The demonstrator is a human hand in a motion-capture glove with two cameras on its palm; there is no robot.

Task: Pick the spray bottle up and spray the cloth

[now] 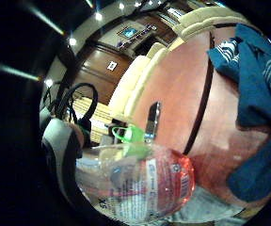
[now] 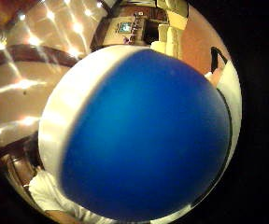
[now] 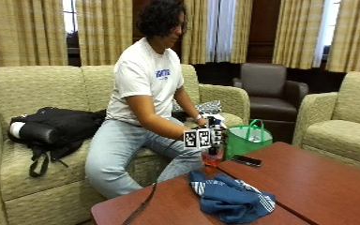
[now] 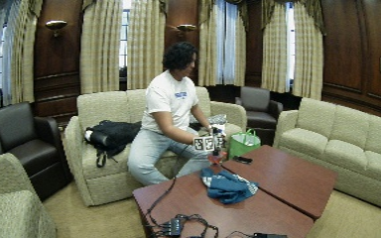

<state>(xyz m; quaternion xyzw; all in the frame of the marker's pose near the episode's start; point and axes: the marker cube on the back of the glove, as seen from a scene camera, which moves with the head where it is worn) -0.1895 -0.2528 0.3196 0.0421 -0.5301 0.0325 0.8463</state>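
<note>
On the sofa behind the wooden table (image 3: 317,183), a person is sitting and leaning forward. Right hand (image 3: 210,133) is gripping the spray bottle (image 3: 212,156) by its upper part, fingers curled round it; bottle is upright at the table's near edge, whether lifted or resting cannot be told. Blue cloth (image 3: 230,197) is lying crumpled on the table just beside it. Phone (image 3: 247,161) is lying near, green bag (image 3: 247,138) behind.
</note>
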